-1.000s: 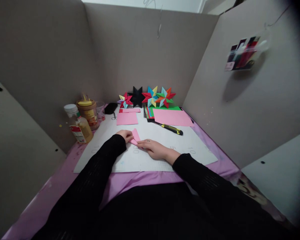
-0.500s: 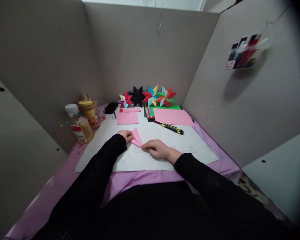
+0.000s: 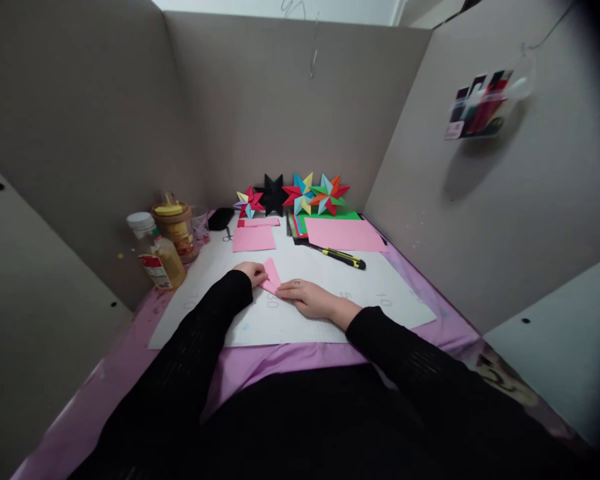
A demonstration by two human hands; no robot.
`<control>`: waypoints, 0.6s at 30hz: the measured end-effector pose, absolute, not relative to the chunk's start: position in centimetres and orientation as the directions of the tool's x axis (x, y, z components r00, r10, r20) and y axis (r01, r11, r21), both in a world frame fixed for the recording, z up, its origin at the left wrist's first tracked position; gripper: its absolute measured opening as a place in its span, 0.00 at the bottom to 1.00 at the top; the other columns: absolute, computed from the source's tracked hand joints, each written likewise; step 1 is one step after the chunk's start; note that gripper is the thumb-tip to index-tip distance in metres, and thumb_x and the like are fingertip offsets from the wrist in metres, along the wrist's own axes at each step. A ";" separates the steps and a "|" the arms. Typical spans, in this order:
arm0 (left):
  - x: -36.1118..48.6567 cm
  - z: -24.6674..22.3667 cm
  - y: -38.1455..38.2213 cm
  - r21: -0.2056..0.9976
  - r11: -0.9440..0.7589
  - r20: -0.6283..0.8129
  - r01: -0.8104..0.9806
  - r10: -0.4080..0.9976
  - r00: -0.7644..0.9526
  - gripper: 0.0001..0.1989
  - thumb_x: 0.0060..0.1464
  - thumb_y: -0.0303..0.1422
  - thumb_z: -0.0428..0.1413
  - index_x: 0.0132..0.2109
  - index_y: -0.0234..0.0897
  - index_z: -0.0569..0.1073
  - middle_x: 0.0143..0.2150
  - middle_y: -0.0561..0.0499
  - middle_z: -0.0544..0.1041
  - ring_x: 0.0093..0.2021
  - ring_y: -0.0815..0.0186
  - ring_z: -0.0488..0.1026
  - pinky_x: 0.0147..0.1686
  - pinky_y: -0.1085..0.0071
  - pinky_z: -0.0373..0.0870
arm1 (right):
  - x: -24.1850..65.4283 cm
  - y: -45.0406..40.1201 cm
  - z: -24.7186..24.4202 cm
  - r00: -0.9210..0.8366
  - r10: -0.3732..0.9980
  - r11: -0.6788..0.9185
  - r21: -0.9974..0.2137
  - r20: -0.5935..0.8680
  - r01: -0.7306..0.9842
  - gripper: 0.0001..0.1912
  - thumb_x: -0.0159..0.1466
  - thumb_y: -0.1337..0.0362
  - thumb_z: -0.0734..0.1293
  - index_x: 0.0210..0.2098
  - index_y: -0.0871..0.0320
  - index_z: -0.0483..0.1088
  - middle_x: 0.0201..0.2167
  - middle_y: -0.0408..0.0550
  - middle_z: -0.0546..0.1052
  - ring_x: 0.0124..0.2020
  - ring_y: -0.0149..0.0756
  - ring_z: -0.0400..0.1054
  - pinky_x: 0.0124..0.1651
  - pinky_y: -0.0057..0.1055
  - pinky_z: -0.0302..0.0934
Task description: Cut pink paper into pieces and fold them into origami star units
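Observation:
A small folded pink paper (image 3: 273, 272) lies on the white board (image 3: 310, 327) near its middle. My left hand (image 3: 253, 272) pinches the paper's left edge between thumb and fingers. From the right, my right hand (image 3: 307, 297) lies low over the board, its fingertips pressed together on the paper's lower right corner. Behind the folded piece is a flat pink square (image 3: 254, 239). A larger pink sheet (image 3: 346, 235) rests on a stack of coloured paper at the back right.
A black-and-yellow cutter (image 3: 347, 259) lies right of centre. Small scissors (image 3: 228, 235) and a black object (image 3: 221, 219) are at the back left. Bottle (image 3: 161, 260) and jar (image 3: 177, 230) stand left. Several paper stars (image 3: 299, 193) lean on the back wall.
My right fingertips have slid slightly left along the paper's lower edge, and the fingers lie flatter. My left hand keeps its hold. The view has shifted slightly.

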State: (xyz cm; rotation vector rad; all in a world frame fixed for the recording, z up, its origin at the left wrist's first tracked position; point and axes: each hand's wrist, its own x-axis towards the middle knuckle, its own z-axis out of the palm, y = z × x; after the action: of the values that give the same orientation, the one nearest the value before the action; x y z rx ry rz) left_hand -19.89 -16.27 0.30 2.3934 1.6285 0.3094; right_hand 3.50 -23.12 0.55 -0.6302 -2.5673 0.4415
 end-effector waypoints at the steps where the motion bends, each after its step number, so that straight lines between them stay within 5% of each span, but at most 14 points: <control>1: -19.8 0.3 -16.3 0.299 -0.350 0.046 0.888 0.935 0.353 0.14 0.50 0.42 0.50 0.32 0.40 0.77 0.26 0.52 0.74 0.27 0.66 0.66 0.27 0.72 0.57 | 3.5 -23.1 0.5 -0.789 0.499 0.846 -0.398 0.359 0.355 0.23 0.60 0.75 0.57 0.54 0.57 0.67 0.52 0.52 0.72 0.55 0.37 0.63 0.57 0.40 0.58; 11: -19.3 1.1 -16.4 0.275 -0.307 0.024 0.911 0.950 0.313 0.13 0.48 0.42 0.51 0.31 0.40 0.76 0.25 0.52 0.74 0.27 0.66 0.66 0.26 0.72 0.57 | 3.8 -23.1 0.4 -0.792 0.499 0.848 -0.384 0.350 0.365 0.26 0.55 0.78 0.58 0.51 0.56 0.70 0.55 0.51 0.70 0.55 0.38 0.64 0.57 0.41 0.59; 18: -19.4 1.4 -16.6 0.301 -0.324 -0.011 0.897 0.939 0.343 0.14 0.50 0.42 0.50 0.33 0.40 0.77 0.27 0.53 0.75 0.29 0.66 0.67 0.28 0.73 0.59 | 3.8 -23.4 0.9 -0.801 0.505 0.832 -0.428 0.321 0.353 0.29 0.57 0.77 0.57 0.58 0.54 0.63 0.58 0.48 0.66 0.55 0.37 0.62 0.57 0.40 0.58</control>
State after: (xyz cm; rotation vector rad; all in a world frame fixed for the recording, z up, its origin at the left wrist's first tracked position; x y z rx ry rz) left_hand -19.42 -16.57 1.37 2.3551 1.6497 0.2405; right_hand 3.80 -23.37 0.85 -0.6375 -2.5851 0.4889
